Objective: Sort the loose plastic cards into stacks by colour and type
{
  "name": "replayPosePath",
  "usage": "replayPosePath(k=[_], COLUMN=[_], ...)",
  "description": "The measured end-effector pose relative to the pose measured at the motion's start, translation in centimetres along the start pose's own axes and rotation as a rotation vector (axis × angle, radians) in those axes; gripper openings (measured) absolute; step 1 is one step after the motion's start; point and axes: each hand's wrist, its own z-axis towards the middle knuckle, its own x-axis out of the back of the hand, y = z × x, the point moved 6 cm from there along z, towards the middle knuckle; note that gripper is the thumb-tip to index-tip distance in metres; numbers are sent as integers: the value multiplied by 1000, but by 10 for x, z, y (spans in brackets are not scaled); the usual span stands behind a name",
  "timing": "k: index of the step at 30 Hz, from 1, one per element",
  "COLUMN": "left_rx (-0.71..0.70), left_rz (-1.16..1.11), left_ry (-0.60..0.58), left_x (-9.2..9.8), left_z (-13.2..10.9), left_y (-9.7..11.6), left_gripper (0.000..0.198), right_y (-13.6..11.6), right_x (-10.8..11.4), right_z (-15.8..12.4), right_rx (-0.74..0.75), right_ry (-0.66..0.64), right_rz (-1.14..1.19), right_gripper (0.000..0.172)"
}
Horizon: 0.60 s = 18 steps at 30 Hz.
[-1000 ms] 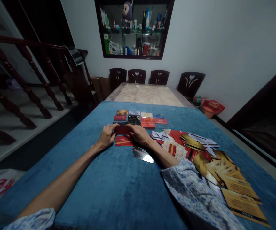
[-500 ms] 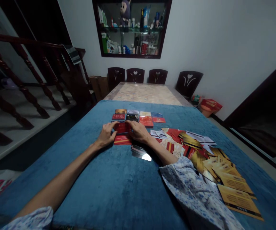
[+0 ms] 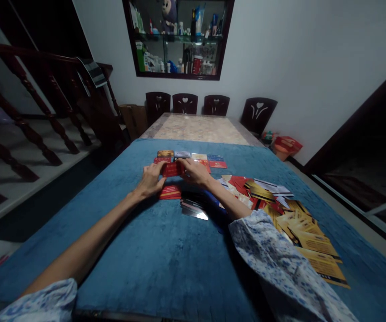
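A red card [image 3: 173, 169], perhaps a small stack of them, is held upright by its two ends between my hands. My left hand [image 3: 151, 180] grips its left end with thumb and fingers, and my right hand [image 3: 193, 171] pinches the right end. Just below lie red cards with a yellow stripe [image 3: 170, 192] on the cloth. Dark and silvery cards [image 3: 194, 209] are fanned out under my right wrist. Beyond my hands stand rows of sorted cards, among them an orange-gold one [image 3: 165, 154], a blue one [image 3: 215, 158] and a red one [image 3: 218, 164].
A loose heap of gold, red and white cards [image 3: 293, 223] spreads to the right beside my sleeve. The blue cloth [image 3: 139, 264] covers the near part of the table. Dark chairs [image 3: 185, 103] stand at the far end, and a wooden railing [image 3: 25, 120] runs along the left.
Both hands have lifted the red card slightly off the table and tilted it up toward me. The view has shifted a little, and blue cards now show under my right forearm.
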Motion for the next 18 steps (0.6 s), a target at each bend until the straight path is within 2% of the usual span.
replayPosePath(k=[3,8,18], left_rx=[-24,-59,-65], left_rz=[2,5,-26], left_ry=[-27,-41,-81], left_x=[-1,-6,-30], left_z=[7,22,52], left_y=[12,33,62], left_gripper=[61,57,51], right_y=[8,29,73], right_x=[12,25,27], right_z=[-6,-18,-37], right_rx=[32,86,24], right_ry=[50,97,13], right_rz=[-29,-48,-56], right_gripper=[48,50,56])
